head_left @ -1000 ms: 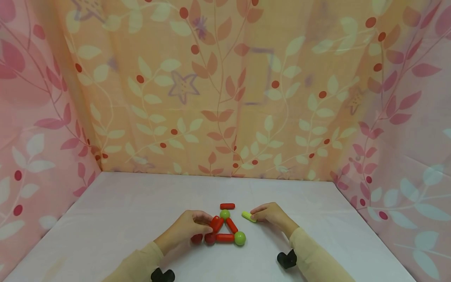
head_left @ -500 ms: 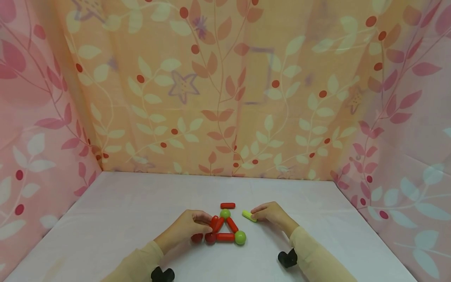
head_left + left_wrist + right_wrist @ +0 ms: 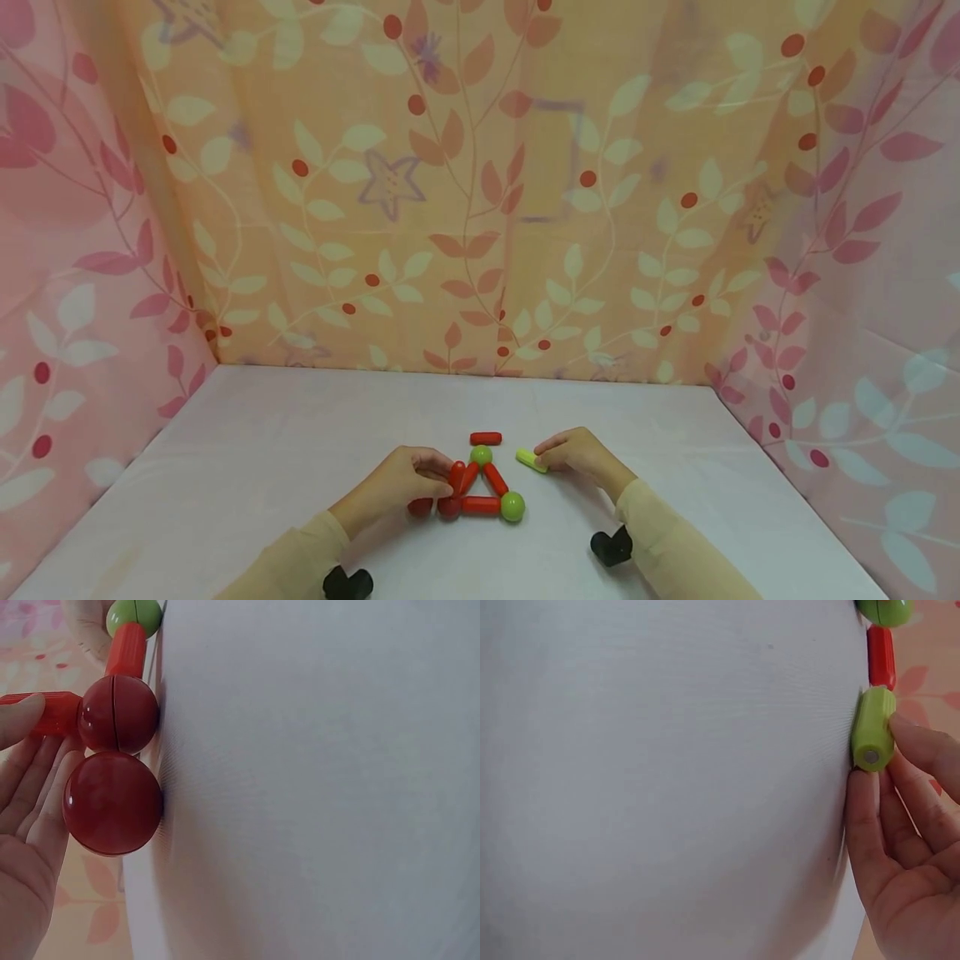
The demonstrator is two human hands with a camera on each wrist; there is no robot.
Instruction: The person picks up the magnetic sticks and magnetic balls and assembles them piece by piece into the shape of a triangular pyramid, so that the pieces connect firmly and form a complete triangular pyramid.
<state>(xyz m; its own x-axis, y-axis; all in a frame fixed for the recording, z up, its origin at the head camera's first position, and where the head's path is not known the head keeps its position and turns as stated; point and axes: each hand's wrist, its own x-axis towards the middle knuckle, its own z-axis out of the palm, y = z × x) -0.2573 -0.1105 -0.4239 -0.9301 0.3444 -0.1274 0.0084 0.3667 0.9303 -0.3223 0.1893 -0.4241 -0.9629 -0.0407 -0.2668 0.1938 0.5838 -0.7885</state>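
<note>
The sticks (image 3: 480,505) of the triangle are red, with green balls (image 3: 512,506) at two corners and a red ball (image 3: 448,507) at the third; a loose stick (image 3: 530,460) is yellow-green. The table (image 3: 262,450) is pale white. The curtains (image 3: 480,183) are orange and pink, printed with leaves, red berries and purple stars.

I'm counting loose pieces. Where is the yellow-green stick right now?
In the head view the yellow-green stick lies on the table, right of the triangle's top green ball, at the fingertips of the right hand.
</note>
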